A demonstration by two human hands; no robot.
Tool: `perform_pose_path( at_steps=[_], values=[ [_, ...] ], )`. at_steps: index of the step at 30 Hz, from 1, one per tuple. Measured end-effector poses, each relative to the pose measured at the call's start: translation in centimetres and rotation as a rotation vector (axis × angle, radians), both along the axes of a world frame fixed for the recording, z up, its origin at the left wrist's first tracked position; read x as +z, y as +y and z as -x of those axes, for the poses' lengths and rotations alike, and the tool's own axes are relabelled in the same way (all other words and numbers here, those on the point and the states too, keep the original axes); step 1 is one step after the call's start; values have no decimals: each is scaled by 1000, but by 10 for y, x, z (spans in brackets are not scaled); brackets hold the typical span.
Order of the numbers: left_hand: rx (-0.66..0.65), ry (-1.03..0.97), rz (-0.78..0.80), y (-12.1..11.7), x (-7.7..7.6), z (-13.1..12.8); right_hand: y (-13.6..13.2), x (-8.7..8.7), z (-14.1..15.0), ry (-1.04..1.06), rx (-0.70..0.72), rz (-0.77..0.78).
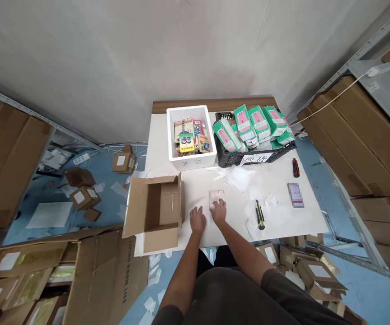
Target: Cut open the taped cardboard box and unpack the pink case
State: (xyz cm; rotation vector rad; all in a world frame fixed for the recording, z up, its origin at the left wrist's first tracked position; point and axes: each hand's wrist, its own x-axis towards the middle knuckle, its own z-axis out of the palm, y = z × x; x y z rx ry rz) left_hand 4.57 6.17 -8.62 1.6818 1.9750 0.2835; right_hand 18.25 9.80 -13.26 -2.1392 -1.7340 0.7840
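A small flat pale pink packet (pixel 217 193) lies on the white tabletop, partly covered by thin white sheet material. My right hand (pixel 218 212) rests on its near part, thumb at the left side and fingers over the top. Just to the left, my left hand (pixel 198 220) lies on the tabletop with its fingers apart, holding nothing. An open cardboard box (pixel 162 239) stands close by on the left. Right of my hands lies a black and yellow box cutter (pixel 260 215) on crumpled white wrap.
Behind stand a white foam box (pixel 192 163) of small books and a black crate (pixel 227 159) of green and pink boxes (pixel 245 124). Crumpled white wrap (pixel 238 177), a red and black tool (pixel 295 168) and a blurred purple item (pixel 295 195) lie rightward. Stacked cartons (pixel 106 266) flank the table.
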Motion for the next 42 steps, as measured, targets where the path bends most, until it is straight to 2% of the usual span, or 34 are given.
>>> perform_pose_path(
  at_steps=[2,4,8,11,13,17,20,22,24,27,29,32,35,39,42],
  values=[
    [-13,37,6,2,-20,12,1,-4,2,71,-44,-28],
    [-44,48,-7,-2,-29,19,4,0,-6,244,-78,-46],
    [-33,79,-18,-9,-32,21,8,23,-43,759,-150,-1],
    [-13,89,4,-10,-34,19,3,36,-78,975,-277,53],
    [-11,93,18,-8,-37,20,-4,38,-101,957,-366,85],
    [-25,122,29,-7,-41,25,-24,31,-147,623,-518,76],
    [-36,148,42,-6,-39,27,-40,27,-168,426,-593,55],
    [-48,159,55,-7,-36,27,-48,26,-167,347,-576,19],
    [-62,171,68,-8,-34,26,-51,23,-152,287,-427,-42],
    [-96,180,96,-14,-35,26,-47,14,-114,154,-132,-112],
    [-118,174,120,-19,-38,28,-41,6,-89,83,-67,-103],
    [-120,153,145,-24,-46,31,-30,2,-66,146,-81,-80],
    [-96,140,144,-26,-52,33,-19,11,-64,481,-121,-64],
    [-80,110,104,-26,-56,33,-14,30,-89,854,-205,-38],
    [-72,80,81,-26,-55,32,-23,34,-121,936,-407,-12]
  ],
)
